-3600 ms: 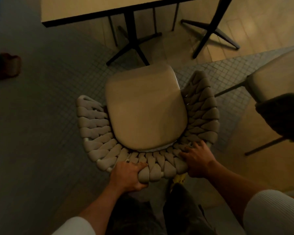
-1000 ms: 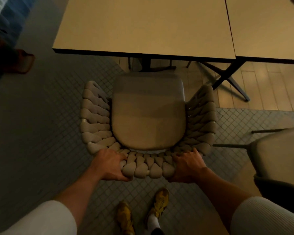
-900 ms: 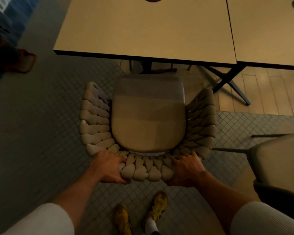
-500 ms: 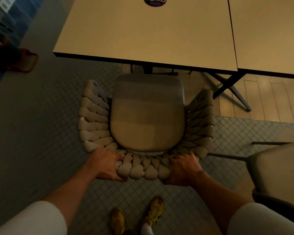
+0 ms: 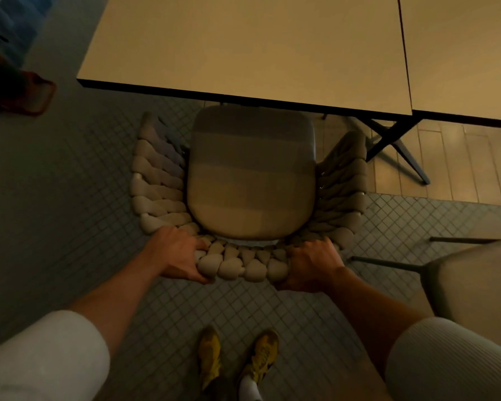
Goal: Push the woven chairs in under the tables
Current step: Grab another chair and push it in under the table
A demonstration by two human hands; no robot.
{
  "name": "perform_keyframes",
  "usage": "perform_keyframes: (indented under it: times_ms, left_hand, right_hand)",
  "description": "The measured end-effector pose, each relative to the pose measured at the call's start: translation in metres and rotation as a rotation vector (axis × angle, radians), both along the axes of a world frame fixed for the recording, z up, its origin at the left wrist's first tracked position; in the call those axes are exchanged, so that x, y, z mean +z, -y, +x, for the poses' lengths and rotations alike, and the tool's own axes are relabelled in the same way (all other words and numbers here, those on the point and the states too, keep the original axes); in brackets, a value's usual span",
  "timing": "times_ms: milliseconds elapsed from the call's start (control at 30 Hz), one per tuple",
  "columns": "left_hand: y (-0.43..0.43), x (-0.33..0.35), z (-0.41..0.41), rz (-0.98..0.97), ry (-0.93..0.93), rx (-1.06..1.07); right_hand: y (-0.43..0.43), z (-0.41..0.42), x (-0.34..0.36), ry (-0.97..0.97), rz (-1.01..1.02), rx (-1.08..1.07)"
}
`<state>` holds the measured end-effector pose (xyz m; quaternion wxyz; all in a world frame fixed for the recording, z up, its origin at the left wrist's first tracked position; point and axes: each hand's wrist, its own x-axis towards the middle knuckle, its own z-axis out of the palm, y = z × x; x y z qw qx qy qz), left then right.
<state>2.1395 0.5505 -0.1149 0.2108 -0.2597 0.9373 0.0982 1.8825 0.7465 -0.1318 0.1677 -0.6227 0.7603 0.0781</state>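
Observation:
A woven chair point(image 5: 250, 180) with a thick braided beige back and a tan seat cushion stands in front of me, facing a beige table point(image 5: 243, 44) with a black edge. The cushion's front edge sits right at the table's near edge. My left hand point(image 5: 178, 257) grips the braided backrest at its left rear, and my right hand point(image 5: 310, 263) grips it at the right rear. The chair legs are hidden under the seat.
A second beige table point(image 5: 463, 50) adjoins on the right, with black crossed legs point(image 5: 394, 146) below the joint. Another chair point(image 5: 475, 287) stands at my right. A person's foot in a sandal point(image 5: 26, 95) is at the far left. My yellow shoes point(image 5: 237, 360) stand on tiled floor.
The chair has slid forward toward the table; its cushion front now meets the table edge. Both hands stay clamped on the backrest, and I have stepped forward with it.

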Motion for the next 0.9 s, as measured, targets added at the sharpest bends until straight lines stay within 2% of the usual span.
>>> perform_keyframes:
  times_ms: [267, 400, 467, 700, 800, 900]
  left_hand:
    - [0.046, 0.004, -0.028, -0.01, -0.008, -0.05]
    - [0.061, 0.002, -0.043, -0.024, 0.007, -0.035]
    - [0.063, 0.002, -0.046, -0.011, 0.003, -0.03]
    - [0.055, 0.02, -0.049, 0.085, 0.143, -0.01]
    - [0.048, 0.039, -0.048, 0.104, 0.195, -0.071]
    - [0.027, 0.069, -0.048, 0.063, 0.144, -0.155]
  right_hand:
    - [0.04, -0.02, 0.01, 0.03, -0.051, -0.045]
    - [0.061, -0.037, 0.005, -0.004, 0.147, -0.067]
    - [0.064, -0.041, 0.003, -0.013, 0.167, -0.068]
    - [0.044, -0.014, 0.031, -0.071, 0.228, -0.172]
    - [0.023, -0.002, 0.057, 0.009, 0.191, -0.222]
    - [-0.009, 0.011, 0.091, 0.097, 0.18, -0.308]
